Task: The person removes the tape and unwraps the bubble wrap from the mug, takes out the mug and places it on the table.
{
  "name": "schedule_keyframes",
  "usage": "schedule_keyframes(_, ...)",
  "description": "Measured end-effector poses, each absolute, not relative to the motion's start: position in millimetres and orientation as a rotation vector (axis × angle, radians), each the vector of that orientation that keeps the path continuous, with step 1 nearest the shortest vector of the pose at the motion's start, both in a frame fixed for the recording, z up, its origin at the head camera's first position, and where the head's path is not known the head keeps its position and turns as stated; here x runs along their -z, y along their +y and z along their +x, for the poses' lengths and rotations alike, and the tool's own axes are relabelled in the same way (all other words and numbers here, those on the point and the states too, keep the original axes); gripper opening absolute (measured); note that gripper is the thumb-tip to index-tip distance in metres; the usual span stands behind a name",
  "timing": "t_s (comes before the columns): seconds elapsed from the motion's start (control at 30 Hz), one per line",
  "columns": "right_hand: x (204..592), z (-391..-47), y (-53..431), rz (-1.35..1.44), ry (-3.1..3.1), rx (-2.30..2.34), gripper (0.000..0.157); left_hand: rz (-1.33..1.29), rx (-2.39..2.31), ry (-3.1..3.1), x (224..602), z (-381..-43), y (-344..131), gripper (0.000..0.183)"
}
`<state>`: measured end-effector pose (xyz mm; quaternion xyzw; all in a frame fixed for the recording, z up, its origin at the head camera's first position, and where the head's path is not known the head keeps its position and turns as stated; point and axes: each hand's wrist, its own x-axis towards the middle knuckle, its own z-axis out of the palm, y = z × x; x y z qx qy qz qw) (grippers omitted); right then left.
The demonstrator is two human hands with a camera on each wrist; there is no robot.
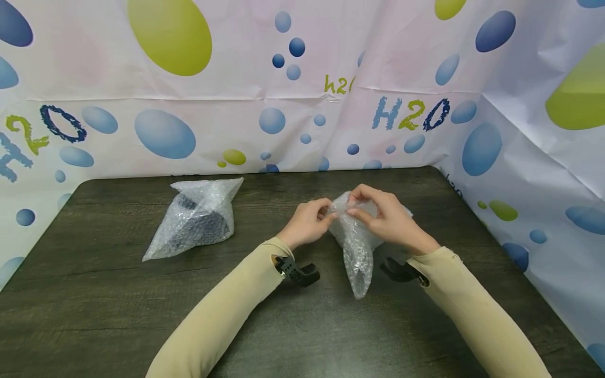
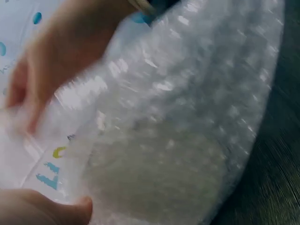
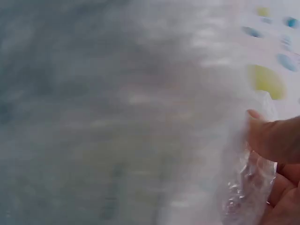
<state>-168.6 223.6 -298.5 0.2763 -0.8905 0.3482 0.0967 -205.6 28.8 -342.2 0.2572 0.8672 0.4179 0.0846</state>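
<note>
A bubble wrap bag (image 1: 357, 247) stands in front of me, right of the middle of the table. Its upper edge is between my hands, and a loose fold hangs toward me. With thumb and fingers my left hand (image 1: 309, 220) pinches the edge on the left. My right hand (image 1: 385, 218) pinches the wrap a little further right, its thumb (image 3: 265, 138) bent over the plastic in the right wrist view. Something pale and rounded (image 2: 154, 173) shows through the wrap in the left wrist view; its kind is blurred by the plastic.
Another bubble wrap bag (image 1: 198, 223) with a dark object inside lies at the back left of the dark wooden table (image 1: 94, 315). A white sheet (image 1: 227, 79) with coloured dots and lettering hangs behind the table and along its right side.
</note>
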Motion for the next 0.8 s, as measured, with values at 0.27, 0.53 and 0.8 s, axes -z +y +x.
schedule_keyframes(0.27, 282.7, -152.0, 235.8, 0.749, -2.608, -1.112, 0.008, 0.773, -1.244, 2.592, 344.5, -203.3, 28.4, 0.030)
schedule_keyframes(0.53, 283.9, -150.6, 238.3, 0.748, -2.631, -1.081, 0.010, 0.768, -1.241, 2.597, 345.0, -202.3, 28.5, 0.031)
schedule_keyframes(0.8, 281.7, -148.6, 244.8, 0.760, -2.626, -1.054, 0.010, 0.766, -1.249, 2.590, 344.6, -201.8, 27.9, 0.032)
